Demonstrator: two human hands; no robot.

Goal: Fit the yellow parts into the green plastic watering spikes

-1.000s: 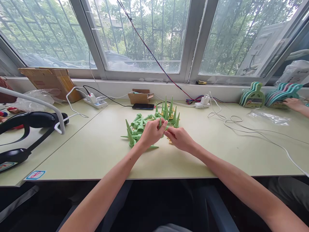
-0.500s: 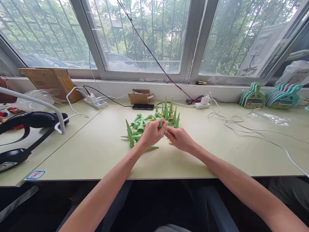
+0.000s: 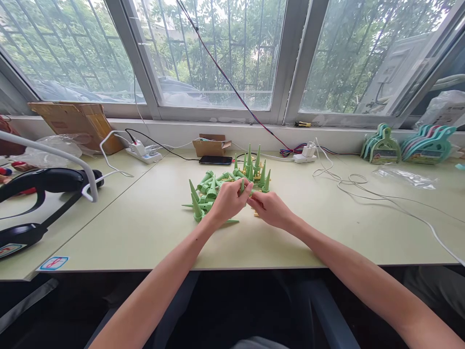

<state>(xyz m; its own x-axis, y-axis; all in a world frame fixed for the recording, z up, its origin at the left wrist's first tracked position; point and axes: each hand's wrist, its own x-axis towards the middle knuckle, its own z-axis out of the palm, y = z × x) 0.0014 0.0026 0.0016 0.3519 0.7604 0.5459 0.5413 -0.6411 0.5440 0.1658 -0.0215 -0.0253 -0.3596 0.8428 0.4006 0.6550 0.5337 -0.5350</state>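
My left hand (image 3: 229,199) is closed around a green plastic spike (image 3: 242,185), whose pointed tip sticks up between thumb and fingers. Touching it from the right, my right hand (image 3: 271,208) is pinched at the spike's lower end; what lies between its fingertips is hidden. A loose heap of green spikes (image 3: 211,189) lies left of and behind my left hand. Beyond both hands, several green spikes stand upright in a cluster (image 3: 257,167). Small yellow pieces (image 3: 255,212) peek out under my right hand.
A black phone (image 3: 215,160) lies before a small open cardboard box (image 3: 211,145) at the back. Power strips (image 3: 144,153) and white cables (image 3: 352,182) run along the desk. A black headset (image 3: 47,194) sits at left; teal and green plastic scoop-like items (image 3: 385,145) stand at right.
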